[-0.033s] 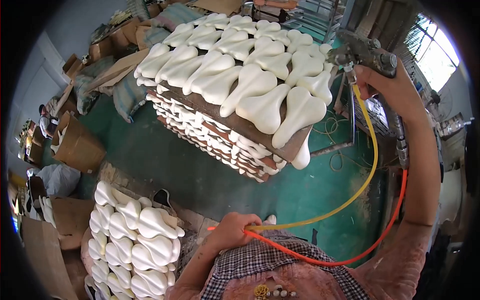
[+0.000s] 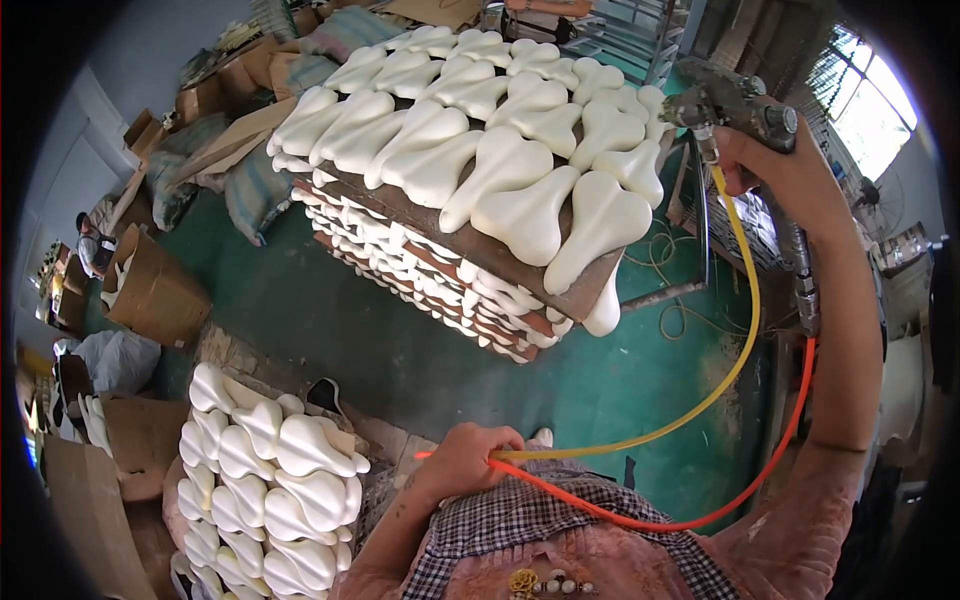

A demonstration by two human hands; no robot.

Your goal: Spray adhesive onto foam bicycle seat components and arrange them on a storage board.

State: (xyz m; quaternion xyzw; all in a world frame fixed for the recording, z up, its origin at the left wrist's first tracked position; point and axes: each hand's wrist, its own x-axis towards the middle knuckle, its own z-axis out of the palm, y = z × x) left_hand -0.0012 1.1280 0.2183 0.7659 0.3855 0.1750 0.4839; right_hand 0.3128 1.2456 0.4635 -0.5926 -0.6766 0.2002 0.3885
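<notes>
Raised at the upper right, my right hand (image 2: 770, 165) is closed round a metal spray gun (image 2: 705, 100). Its nozzle end points left, close to the far right end of a stack. A yellow hose (image 2: 752, 300) and an orange hose (image 2: 790, 430) hang from the gun and curve down to my waist. There my left hand (image 2: 468, 460) is closed round both hoses. On the stack's top board (image 2: 430, 212) lie rows of cream-white, bicycle-saddle-shaped foam pads (image 2: 512, 168). Lower boards (image 2: 340, 245) carry more pads between them.
Near my left side stands a second pile of white pads (image 2: 300, 500). Cardboard boxes (image 2: 165, 295) and stuffed sacks (image 2: 255, 195) line the left, where another person (image 2: 93, 245) is far off. A metal rack (image 2: 625, 40) stands behind the stack. The floor (image 2: 400, 370) is green.
The spray gun in my right hand has shifted slightly to the right, and the yellow hose with it. My left hand has stayed in place.
</notes>
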